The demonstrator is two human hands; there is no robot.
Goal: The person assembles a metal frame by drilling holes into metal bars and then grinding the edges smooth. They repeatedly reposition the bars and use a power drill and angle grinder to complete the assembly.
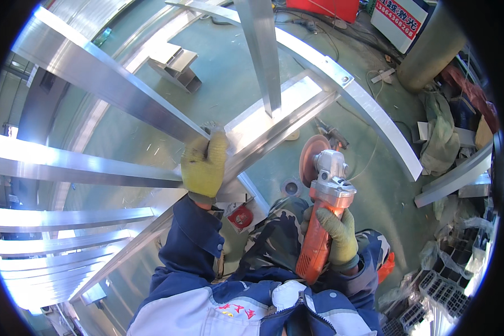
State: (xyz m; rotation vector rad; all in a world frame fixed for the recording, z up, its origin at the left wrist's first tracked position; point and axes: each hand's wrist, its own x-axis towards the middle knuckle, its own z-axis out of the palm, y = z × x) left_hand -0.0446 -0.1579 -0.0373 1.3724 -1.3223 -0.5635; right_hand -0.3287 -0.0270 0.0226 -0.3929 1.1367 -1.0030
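Observation:
My right hand (340,236), in a yellowish glove, is wrapped round the orange body of an angle grinder (325,215). The grinder's reddish-brown disc (312,161) points up and away from me, apart from the metal. On the left, my gloved left hand (203,168) grips a silvery metal frame (257,147) where an upright bar (129,101) meets its long rail. Its fingertips are partly hidden behind the bar. Several more flat bars (67,218) stick out from the rail along the left side.
A curved metal strip (375,126) arches past the frame's far end. Short metal profile pieces (176,67) lie on the green floor. Cables (341,36), a thick post (431,56) and a red box (325,7) are at the back right. Plastic-wrapped grid pieces (442,288) lie at the lower right.

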